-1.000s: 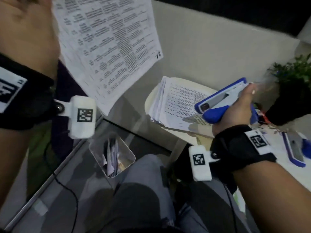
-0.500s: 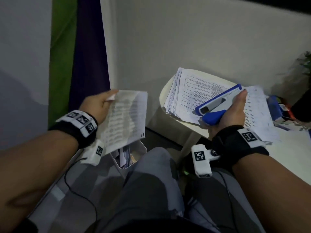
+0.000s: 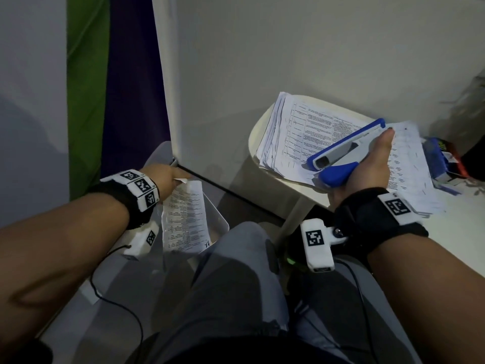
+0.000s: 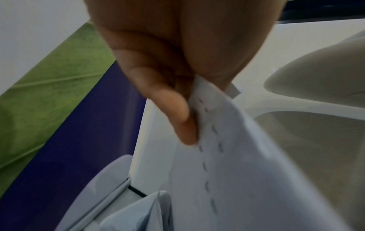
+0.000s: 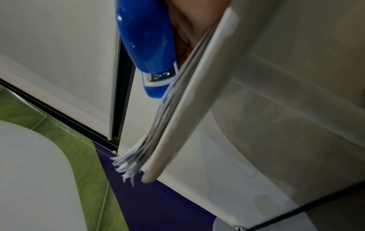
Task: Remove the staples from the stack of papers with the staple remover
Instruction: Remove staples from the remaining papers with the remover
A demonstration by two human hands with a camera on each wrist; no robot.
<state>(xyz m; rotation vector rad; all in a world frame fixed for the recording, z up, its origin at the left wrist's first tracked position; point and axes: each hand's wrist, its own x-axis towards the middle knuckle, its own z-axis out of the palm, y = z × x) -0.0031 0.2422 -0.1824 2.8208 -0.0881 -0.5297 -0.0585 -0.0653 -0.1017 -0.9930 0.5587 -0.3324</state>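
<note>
Nearest you, your left hand pinches the top edge of a printed sheet (thumb and fingers clamp it in the left wrist view), and it hangs into the clear bin by your knee. Farther out, your right hand grips the blue staple remover, resting on the stack of papers on the white table.

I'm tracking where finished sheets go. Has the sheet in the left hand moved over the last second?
Yes. The sheet, pinched by the left hand, came down from above the table into the bin.
</note>
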